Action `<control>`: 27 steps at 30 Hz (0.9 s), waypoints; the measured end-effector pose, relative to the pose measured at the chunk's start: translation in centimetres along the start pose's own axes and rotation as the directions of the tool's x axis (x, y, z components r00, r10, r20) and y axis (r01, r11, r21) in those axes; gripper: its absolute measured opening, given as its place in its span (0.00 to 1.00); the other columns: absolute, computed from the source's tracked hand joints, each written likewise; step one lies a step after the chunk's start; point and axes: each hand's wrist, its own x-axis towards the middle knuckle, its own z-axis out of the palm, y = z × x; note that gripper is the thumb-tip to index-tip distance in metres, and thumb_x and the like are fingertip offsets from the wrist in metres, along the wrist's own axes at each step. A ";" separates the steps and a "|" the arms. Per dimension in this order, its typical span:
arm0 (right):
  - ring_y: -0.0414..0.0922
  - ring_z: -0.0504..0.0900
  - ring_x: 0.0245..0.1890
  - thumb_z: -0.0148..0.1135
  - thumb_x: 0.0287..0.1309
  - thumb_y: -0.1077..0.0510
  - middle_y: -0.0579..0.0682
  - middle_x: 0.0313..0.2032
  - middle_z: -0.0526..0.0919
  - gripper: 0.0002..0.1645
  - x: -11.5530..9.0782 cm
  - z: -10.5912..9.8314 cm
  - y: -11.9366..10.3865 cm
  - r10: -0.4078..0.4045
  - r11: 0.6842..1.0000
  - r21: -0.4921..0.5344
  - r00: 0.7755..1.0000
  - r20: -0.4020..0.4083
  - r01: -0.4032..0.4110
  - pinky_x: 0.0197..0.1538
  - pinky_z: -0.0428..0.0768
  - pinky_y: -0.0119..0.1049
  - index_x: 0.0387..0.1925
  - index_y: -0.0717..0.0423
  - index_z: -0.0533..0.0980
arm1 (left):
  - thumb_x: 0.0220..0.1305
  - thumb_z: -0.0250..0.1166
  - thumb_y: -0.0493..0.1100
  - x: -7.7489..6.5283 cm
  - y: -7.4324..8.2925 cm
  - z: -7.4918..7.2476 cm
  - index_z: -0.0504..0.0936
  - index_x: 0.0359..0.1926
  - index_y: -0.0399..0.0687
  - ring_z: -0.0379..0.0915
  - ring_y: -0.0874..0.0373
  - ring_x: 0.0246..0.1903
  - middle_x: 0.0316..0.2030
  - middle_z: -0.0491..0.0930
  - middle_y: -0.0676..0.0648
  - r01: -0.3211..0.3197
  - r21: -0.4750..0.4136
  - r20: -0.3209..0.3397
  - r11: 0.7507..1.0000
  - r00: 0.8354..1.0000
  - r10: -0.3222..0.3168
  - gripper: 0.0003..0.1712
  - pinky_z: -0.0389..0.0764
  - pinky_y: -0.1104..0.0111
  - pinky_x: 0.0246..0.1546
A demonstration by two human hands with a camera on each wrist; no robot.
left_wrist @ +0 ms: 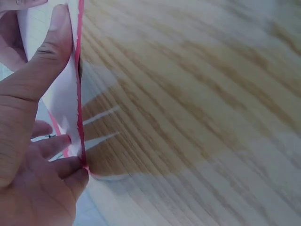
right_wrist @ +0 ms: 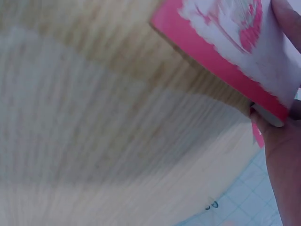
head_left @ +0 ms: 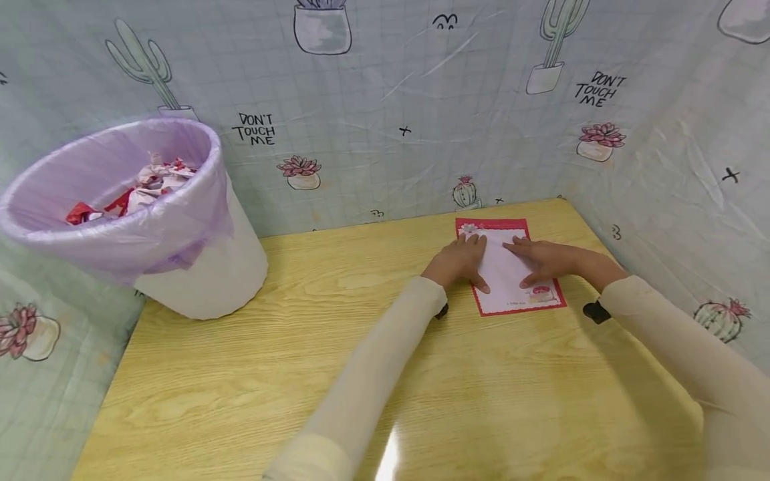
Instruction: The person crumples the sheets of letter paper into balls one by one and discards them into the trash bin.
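Note:
A sheet of white letter paper (head_left: 504,267) with a red border and printed flowers lies on the wooden table near its far right corner. My left hand (head_left: 462,260) rests on its left part, fingers spread and the thumb laid on the paper. In the left wrist view, that thumb (left_wrist: 51,47) presses the white face while other fingertips touch the red edge. On the right part of the sheet rests my right hand (head_left: 543,259), fingers extended toward the left. The right wrist view shows the paper's edge (right_wrist: 225,77) raised slightly beside that hand, most of which is out of frame.
A white bin (head_left: 210,267) lined with a purple bag (head_left: 120,247) stands at the table's far left. Inside it are crumpled red and white papers (head_left: 156,184). A cactus-printed sheet (head_left: 373,107) hangs behind the table (head_left: 271,374) and along its sides.

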 end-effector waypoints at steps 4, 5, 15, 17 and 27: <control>0.74 0.50 0.74 0.76 0.56 0.47 0.76 0.74 0.49 0.59 0.1 0.7 0.2 -0.025 0.998 0.052 0.999 -0.021 0.026 0.71 0.54 0.70 0.77 0.67 0.54 | 0.47 0.74 0.70 -0.1 -0.6 0.3 0.41 0.82 0.56 0.40 0.53 0.79 0.81 0.46 0.50 -0.009 -0.056 -0.025 0.998 1.000 0.008 0.72 0.51 0.64 0.77; 0.74 0.49 0.74 0.76 0.56 0.46 0.76 0.75 0.48 0.59 0.0 0.9 0.3 -0.025 0.998 0.064 0.999 -0.020 0.026 0.71 0.54 0.70 0.77 0.67 0.54 | 0.47 0.74 0.70 -0.1 -0.7 0.5 0.40 0.82 0.57 0.40 0.53 0.80 0.81 0.45 0.49 -0.011 -0.076 -0.024 0.997 1.000 0.009 0.73 0.51 0.64 0.77; 0.73 0.52 0.73 0.76 0.56 0.50 0.75 0.74 0.52 0.58 -0.3 1.2 -0.2 -0.058 0.987 0.147 0.994 -0.096 0.072 0.71 0.55 0.69 0.75 0.73 0.54 | 0.48 0.74 0.68 0.1 -1.0 -0.1 0.37 0.82 0.61 0.35 0.56 0.80 0.81 0.39 0.47 -0.017 -0.154 -0.035 0.988 0.999 0.011 0.72 0.50 0.65 0.77; 0.72 0.53 0.73 0.75 0.57 0.48 0.74 0.74 0.53 0.59 -0.3 1.1 -0.3 -0.062 0.984 0.159 0.993 -0.097 0.077 0.71 0.55 0.68 0.76 0.72 0.53 | 0.48 0.75 0.67 0.1 -1.0 -0.2 0.37 0.82 0.62 0.35 0.56 0.80 0.81 0.38 0.47 -0.014 -0.171 -0.035 0.985 0.999 0.008 0.72 0.51 0.65 0.76; 0.69 0.52 0.75 0.73 0.61 0.49 0.70 0.76 0.52 0.57 -0.9 1.8 -1.0 -0.006 0.956 0.290 0.994 -0.106 0.036 0.72 0.55 0.68 0.79 0.63 0.50 | 0.46 0.79 0.62 0.1 -1.0 0.1 0.39 0.82 0.67 0.59 0.49 0.72 0.80 0.44 0.43 -0.051 -0.265 -0.100 0.963 0.995 0.025 0.73 0.65 0.63 0.71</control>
